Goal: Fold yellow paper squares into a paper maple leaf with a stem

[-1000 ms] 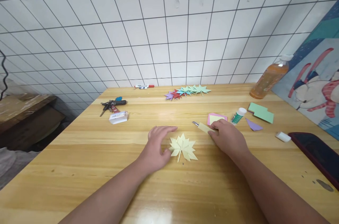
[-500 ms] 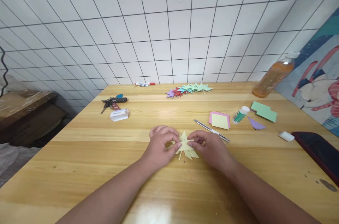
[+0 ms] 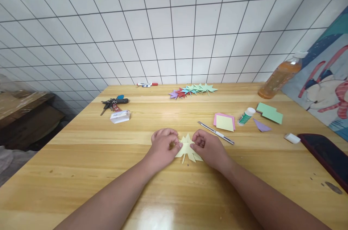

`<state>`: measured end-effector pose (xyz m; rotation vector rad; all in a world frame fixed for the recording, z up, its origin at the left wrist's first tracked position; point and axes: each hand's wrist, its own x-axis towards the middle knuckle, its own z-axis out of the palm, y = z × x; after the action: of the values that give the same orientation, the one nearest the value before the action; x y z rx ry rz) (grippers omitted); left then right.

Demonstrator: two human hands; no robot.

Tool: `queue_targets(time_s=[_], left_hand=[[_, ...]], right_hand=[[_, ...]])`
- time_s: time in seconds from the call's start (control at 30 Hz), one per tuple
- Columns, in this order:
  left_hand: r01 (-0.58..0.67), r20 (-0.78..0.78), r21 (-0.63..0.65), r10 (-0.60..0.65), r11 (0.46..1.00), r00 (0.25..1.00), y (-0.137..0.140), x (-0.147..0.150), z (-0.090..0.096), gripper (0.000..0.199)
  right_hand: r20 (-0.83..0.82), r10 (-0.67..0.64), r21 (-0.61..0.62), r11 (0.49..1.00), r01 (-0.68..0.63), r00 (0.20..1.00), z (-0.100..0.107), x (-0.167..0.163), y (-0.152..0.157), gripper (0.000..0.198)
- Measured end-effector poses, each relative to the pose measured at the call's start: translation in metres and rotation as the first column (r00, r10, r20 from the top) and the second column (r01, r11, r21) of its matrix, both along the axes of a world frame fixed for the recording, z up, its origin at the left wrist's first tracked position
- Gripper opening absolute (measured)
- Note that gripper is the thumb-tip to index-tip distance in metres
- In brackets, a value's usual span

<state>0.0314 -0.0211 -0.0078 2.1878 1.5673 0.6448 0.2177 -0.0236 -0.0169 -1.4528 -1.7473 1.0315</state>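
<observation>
Pale yellow folded paper leaves [image 3: 187,148], with pointed tips and a thin stem, lie on the table between my hands. They seem to be more than one piece, partly overlapping. My left hand [image 3: 164,146] pinches the left side of the paper, thumb on top. On the right side, my right hand [image 3: 208,147] grips the paper between thumb and curled fingers. A craft knife [image 3: 216,132] lies just beyond my right hand. Behind it are square pink and yellow paper sheets [image 3: 225,122]. The fingers hide the outer edges of the leaves.
A row of coloured paper leaves [image 3: 193,90] lies near the tiled wall. To the right are a glue stick [image 3: 246,116], green sheets [image 3: 270,113], a purple paper triangle [image 3: 261,125], an eraser [image 3: 292,138], a phone [image 3: 326,159] and a bottle [image 3: 281,76]. Keys [image 3: 112,103] lie left.
The view has shifted slightly. My right fingertips have slid a little on the yellow paper, and its top piece now looks flatter. Both hands stay on it.
</observation>
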Motion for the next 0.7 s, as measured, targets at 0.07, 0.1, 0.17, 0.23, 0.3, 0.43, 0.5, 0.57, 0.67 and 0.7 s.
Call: queue_targets(time_s=[0.07,0.1,0.17,0.23,0.3,0.43,0.5,0.57,0.67,0.7], left_hand=[[-0.007,-0.009,-0.009,0.007,1.000,1.000,0.0017,-0.0001,-0.0011,0.017],[-0.008,-0.010,-0.015,0.007,1.000,1.000,0.0024,-0.0002,-0.0013,0.017],[-0.005,-0.011,-0.024,0.005,1.000,1.000,0.0033,0.0000,-0.0010,0.018],[-0.004,-0.010,-0.025,0.003,1.000,1.000,0.0038,0.0004,-0.0005,0.019],[-0.003,-0.010,-0.020,0.003,1.000,1.000,0.0040,0.0011,-0.0002,0.019],[0.000,-0.030,0.003,0.000,1.000,1.000,0.0046,0.0022,-0.0008,0.019],[0.009,-0.047,0.018,-0.008,1.000,0.999,0.0047,0.0022,-0.0014,0.018],[0.020,-0.066,0.034,-0.018,0.999,0.998,0.0045,0.0021,-0.0021,0.017],[0.033,-0.105,0.062,-0.027,0.998,0.994,0.0034,0.0026,-0.0031,0.016],[0.038,-0.119,0.072,-0.029,0.997,0.992,0.0028,0.0030,-0.0034,0.016]], right_hand=[[0.037,0.016,0.024,1.000,-0.017,0.999,-0.0006,-0.0013,0.0003,0.003],[0.058,0.025,0.033,0.999,-0.027,0.998,-0.0007,-0.0018,0.0002,0.001],[0.108,0.040,0.046,0.998,-0.045,0.993,-0.0008,-0.0023,-0.0004,0.006],[0.155,0.039,0.053,0.997,-0.048,0.987,-0.0009,-0.0025,-0.0010,0.010],[0.191,0.030,0.059,0.997,-0.042,0.981,-0.0011,-0.0026,-0.0014,0.011],[0.218,0.019,0.067,0.997,-0.034,0.976,-0.0010,-0.0029,-0.0015,0.012],[0.225,0.017,0.071,0.997,-0.034,0.974,-0.0011,-0.0028,-0.0014,0.012],[0.235,0.020,0.076,0.996,-0.038,0.972,-0.0012,-0.0027,-0.0012,0.013],[0.252,0.023,0.085,0.995,-0.046,0.967,-0.0011,-0.0026,-0.0012,0.013],[0.258,0.024,0.088,0.995,-0.048,0.966,-0.0009,-0.0027,-0.0012,0.013]])
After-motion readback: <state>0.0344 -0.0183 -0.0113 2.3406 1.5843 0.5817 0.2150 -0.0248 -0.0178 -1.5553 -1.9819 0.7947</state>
